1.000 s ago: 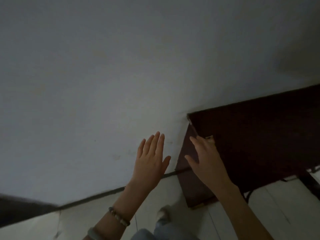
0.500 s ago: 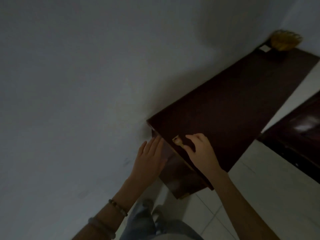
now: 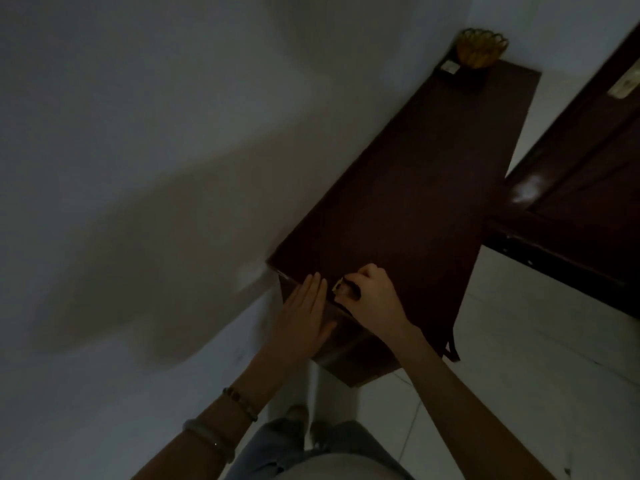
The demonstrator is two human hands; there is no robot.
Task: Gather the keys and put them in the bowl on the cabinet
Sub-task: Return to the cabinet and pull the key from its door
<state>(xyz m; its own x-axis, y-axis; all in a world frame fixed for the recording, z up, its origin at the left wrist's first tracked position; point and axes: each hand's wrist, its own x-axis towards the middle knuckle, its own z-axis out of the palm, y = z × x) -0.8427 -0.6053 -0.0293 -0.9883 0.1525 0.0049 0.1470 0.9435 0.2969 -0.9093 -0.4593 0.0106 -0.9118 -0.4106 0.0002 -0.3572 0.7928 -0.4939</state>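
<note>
A long dark-brown cabinet [image 3: 408, 202] runs along the pale wall. A yellow openwork bowl [image 3: 481, 46] stands at its far end. At the near edge my right hand [image 3: 374, 299] is curled around a small brass-coloured key [image 3: 338, 285], pinched between thumb and fingers. My left hand [image 3: 304, 317] lies flat with fingers together, just left of the key, at the cabinet's near end. Most of the key is hidden by my fingers.
A small white object [image 3: 449, 67] lies beside the bowl. A dark wooden door [image 3: 581, 188] stands open to the right of the cabinet. Pale floor tiles [image 3: 519, 375] lie below. The wall [image 3: 173, 133] closes off the left side.
The view has swung right, bringing the bowl and door into sight. My right hand has closed on the key, and my left hand has moved up to the cabinet's near end.
</note>
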